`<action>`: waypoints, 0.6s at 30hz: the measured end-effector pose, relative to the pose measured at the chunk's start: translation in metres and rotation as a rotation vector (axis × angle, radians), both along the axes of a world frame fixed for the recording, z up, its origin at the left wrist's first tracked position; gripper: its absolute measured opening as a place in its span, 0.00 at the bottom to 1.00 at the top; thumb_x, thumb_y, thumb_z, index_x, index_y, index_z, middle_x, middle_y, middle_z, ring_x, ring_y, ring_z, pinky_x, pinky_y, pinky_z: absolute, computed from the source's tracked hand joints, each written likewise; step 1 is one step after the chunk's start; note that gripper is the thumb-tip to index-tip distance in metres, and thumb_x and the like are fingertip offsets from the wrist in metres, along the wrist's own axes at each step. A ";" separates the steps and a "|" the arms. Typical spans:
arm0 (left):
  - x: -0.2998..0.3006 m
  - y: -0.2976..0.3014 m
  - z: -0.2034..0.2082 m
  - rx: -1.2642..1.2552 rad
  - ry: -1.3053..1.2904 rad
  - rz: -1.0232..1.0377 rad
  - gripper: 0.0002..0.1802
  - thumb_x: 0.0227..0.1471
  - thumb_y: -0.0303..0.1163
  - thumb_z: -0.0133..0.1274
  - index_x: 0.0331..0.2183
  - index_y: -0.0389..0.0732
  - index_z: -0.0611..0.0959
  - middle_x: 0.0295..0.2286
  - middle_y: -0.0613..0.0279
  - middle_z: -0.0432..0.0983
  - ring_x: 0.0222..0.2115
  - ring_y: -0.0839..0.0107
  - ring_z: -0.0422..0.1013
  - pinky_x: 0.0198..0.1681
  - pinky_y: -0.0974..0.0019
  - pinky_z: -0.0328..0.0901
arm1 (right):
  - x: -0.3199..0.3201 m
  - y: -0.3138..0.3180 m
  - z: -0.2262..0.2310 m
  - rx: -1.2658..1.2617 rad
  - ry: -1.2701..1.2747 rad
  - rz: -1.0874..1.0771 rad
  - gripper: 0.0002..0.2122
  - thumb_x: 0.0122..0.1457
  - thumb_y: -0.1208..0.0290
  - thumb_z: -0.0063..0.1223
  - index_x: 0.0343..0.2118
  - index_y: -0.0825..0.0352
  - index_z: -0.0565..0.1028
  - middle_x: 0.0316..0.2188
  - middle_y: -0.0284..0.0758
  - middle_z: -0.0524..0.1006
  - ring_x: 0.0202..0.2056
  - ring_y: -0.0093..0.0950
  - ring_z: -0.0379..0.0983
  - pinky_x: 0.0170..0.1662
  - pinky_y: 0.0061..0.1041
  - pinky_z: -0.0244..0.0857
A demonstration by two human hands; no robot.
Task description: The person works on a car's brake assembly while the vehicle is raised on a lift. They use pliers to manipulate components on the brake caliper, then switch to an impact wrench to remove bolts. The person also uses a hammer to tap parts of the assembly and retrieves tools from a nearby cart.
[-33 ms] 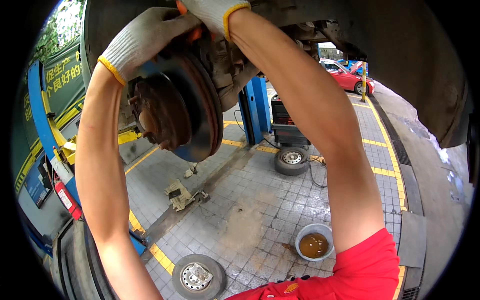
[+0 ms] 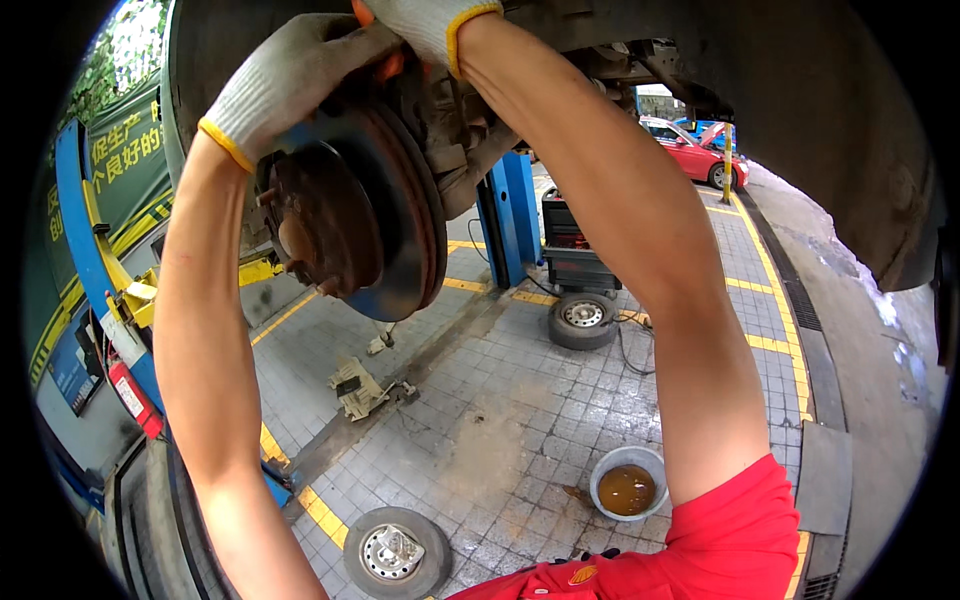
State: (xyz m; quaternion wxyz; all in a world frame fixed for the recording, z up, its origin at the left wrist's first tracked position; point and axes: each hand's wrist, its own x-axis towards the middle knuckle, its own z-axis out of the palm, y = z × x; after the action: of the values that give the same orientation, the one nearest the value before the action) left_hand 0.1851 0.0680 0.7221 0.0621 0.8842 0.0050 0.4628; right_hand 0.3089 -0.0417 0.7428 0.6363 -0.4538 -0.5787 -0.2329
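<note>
Both hands wear white knit gloves with yellow cuffs and are raised inside a vehicle's wheel well. My left hand [image 2: 290,75] bends over the top of the brake disc [image 2: 405,215], its thumb side toward the right hand. My right hand [image 2: 425,25] meets it at the upper edge, its fingers hidden or cut off. Patches of an orange thing [image 2: 390,67] show between and below the hands; its kind is unclear. Left of the disc face is the rusty hub [image 2: 310,225] with wheel studs. Suspension parts [image 2: 465,140] lie behind the disc, under my right forearm.
On the tiled floor stand a wheel [image 2: 397,553], another wheel [image 2: 583,320], a bucket of brown liquid [image 2: 603,465] and a removed metal part [image 2: 360,388]. A blue lift post [image 2: 514,220] and tool cart [image 2: 580,268] stand behind. A fire extinguisher [image 2: 135,398] is left.
</note>
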 end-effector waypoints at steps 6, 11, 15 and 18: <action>0.012 0.014 -0.005 0.181 -0.211 0.038 0.29 0.66 0.50 0.52 0.51 0.31 0.82 0.35 0.52 0.83 0.35 0.73 0.75 0.48 0.65 0.68 | -0.002 0.007 0.018 0.134 -0.053 -0.157 0.30 0.53 0.53 0.62 0.50 0.77 0.76 0.41 0.55 0.82 0.47 0.46 0.80 0.50 0.36 0.73; 0.008 0.010 -0.008 0.181 -0.224 0.066 0.31 0.65 0.52 0.52 0.51 0.31 0.82 0.35 0.53 0.83 0.35 0.73 0.75 0.47 0.66 0.69 | -0.016 -0.010 0.008 0.041 -0.001 -0.095 0.32 0.52 0.52 0.63 0.52 0.77 0.76 0.44 0.55 0.81 0.49 0.45 0.80 0.51 0.36 0.73; 0.001 0.005 -0.001 0.106 -0.022 0.072 0.32 0.65 0.52 0.54 0.52 0.30 0.82 0.39 0.55 0.83 0.36 0.72 0.76 0.48 0.67 0.69 | -0.007 -0.010 0.001 0.000 -0.031 0.050 0.31 0.53 0.53 0.62 0.52 0.77 0.75 0.43 0.54 0.81 0.46 0.44 0.81 0.49 0.38 0.74; 0.000 0.012 -0.006 0.119 -0.120 -0.038 0.32 0.64 0.53 0.54 0.52 0.31 0.82 0.39 0.53 0.84 0.37 0.72 0.76 0.48 0.67 0.70 | -0.022 -0.010 -0.006 0.091 0.021 0.021 0.31 0.53 0.55 0.62 0.53 0.76 0.74 0.39 0.52 0.82 0.44 0.43 0.81 0.47 0.37 0.74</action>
State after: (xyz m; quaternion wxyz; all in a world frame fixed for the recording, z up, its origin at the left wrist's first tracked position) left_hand 0.1853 0.0803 0.7159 0.0185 0.8569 -0.0429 0.5134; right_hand 0.2874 -0.0515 0.7368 0.6647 -0.4207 -0.5657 -0.2473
